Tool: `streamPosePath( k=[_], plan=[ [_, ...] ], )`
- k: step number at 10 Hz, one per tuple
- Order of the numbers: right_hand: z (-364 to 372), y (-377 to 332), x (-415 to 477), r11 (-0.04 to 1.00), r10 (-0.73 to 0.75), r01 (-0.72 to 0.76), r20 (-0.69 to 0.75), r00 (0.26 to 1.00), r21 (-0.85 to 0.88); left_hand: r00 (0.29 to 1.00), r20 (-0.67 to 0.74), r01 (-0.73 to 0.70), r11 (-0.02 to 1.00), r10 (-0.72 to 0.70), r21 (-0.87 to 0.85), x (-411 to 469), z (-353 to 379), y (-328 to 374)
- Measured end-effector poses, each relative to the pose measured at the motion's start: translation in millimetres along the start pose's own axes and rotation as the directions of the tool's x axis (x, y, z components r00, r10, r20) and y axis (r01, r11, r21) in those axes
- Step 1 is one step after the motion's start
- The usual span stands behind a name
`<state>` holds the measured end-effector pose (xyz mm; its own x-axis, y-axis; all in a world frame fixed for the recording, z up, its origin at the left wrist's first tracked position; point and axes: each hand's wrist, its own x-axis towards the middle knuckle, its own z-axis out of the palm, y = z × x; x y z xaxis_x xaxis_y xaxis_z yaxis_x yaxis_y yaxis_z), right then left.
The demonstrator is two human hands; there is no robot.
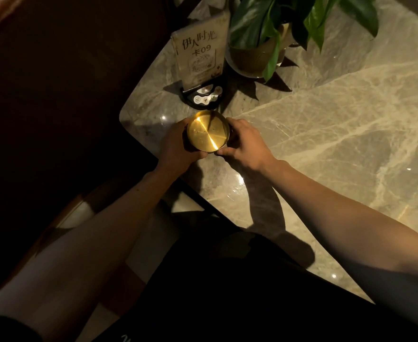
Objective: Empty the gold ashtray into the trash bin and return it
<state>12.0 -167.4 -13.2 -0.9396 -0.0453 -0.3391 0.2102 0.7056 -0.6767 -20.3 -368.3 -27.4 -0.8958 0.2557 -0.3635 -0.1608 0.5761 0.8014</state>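
Both hands, left hand (pixel 178 144) and right hand (pixel 243 141), are cupping the gold ashtray (pixel 208 131); looks like pickup, or maybe putting it back, bin nowhere visible.

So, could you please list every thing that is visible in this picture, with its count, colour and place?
gold ashtray: one, gold, near the table corner, held between both hands
table: one, beige marble with pale veins, right half of the view
table sign: one, pale card in a black base, behind the ashtray
potted plant: one, green leaves, right of the sign
floor: dark, left of the table, details too dim to tell
left hand: one, on the ashtray's left side
right hand: one, on the ashtray's right side
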Motion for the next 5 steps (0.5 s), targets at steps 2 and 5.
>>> streamPosePath(
  k=[2, 5],
  plan=[
    [1, -1, -2, 1.0, 0.014, -0.014, -0.011, 1.0, -0.002, 0.999, 0.015, -0.042, 0.999, 0.042, 0.003, 0, 0, 6],
    [-6, 7, -22, 1.0, 0.005, -0.004, -0.058, 0.998, 0.023, 0.953, -0.089, -0.26, 0.932, 0.29, 0.253, -19, 8, 24]
  ],
)
